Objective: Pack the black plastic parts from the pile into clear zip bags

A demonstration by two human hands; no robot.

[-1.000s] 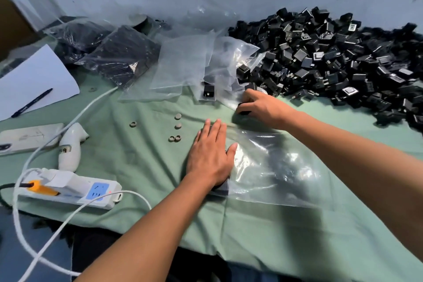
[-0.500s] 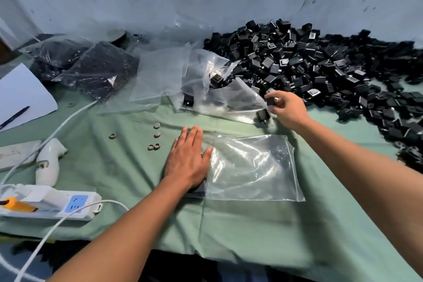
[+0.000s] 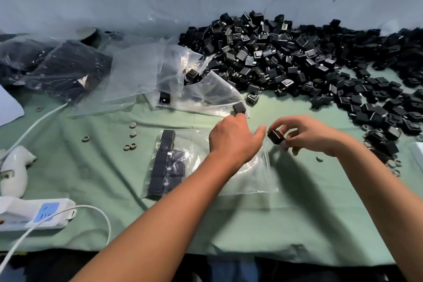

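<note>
Covering the lower frame, a green cloth (image 3: 229, 224) bears a pile of black plastic parts (image 3: 297, 59) at upper right; filled bags (image 3: 66, 68) lie at upper left. At centre lies a clear zip bag (image 3: 251, 178) (stacked parts (image 3: 164, 165) fill its left end). Left hand (image 3: 233, 142), fingers hidden, reaches toward a loose part (image 3: 239, 107); I cannot tell its grip. Right hand (image 3: 306, 137) pinches a black part (image 3: 275, 136) over the bag's right edge
</note>
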